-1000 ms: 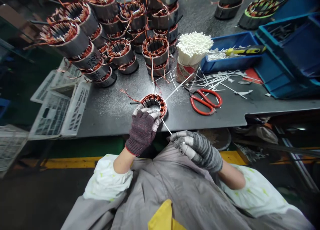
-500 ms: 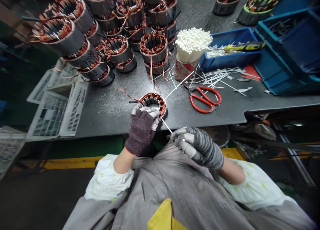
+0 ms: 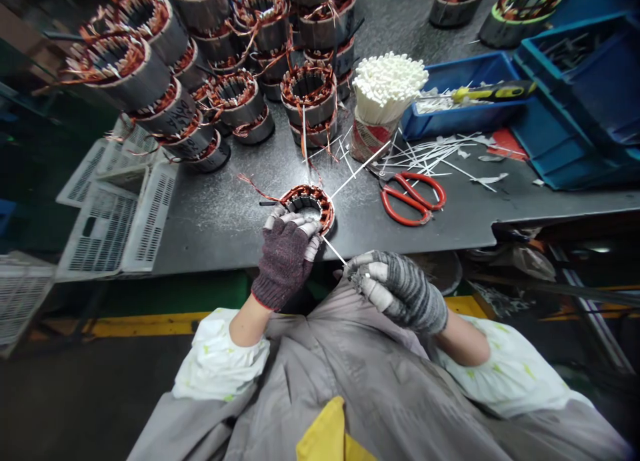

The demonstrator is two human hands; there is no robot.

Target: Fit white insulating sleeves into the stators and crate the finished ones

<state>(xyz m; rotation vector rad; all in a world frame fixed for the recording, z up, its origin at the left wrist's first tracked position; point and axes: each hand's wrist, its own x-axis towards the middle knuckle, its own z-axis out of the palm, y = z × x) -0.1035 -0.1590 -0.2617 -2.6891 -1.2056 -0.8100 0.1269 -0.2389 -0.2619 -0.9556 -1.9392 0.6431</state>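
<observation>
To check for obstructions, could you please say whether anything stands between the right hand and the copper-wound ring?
Nothing visible obstructs the gap between the right hand and the copper-wound ring; only a white strip spans it, from the ring's edge to that hand's fingers. The left hand touches the ring's near side.

Left grip point(image 3: 285, 261), maroon glove, on copper-wound ring point(image 3: 327, 211) near edge of worktop point(image 3: 220, 227). Right grip point(image 3: 395, 287), grey striped glove, pinching white strand point(image 3: 334, 250) that runs to ring. Red-handled scissors point(image 3: 411, 195) to right. Behind: stacked wound rings point(image 3: 320, 114), upright bundle of white sticks point(image 3: 390, 81), blue bin point(image 3: 465, 119).
</observation>
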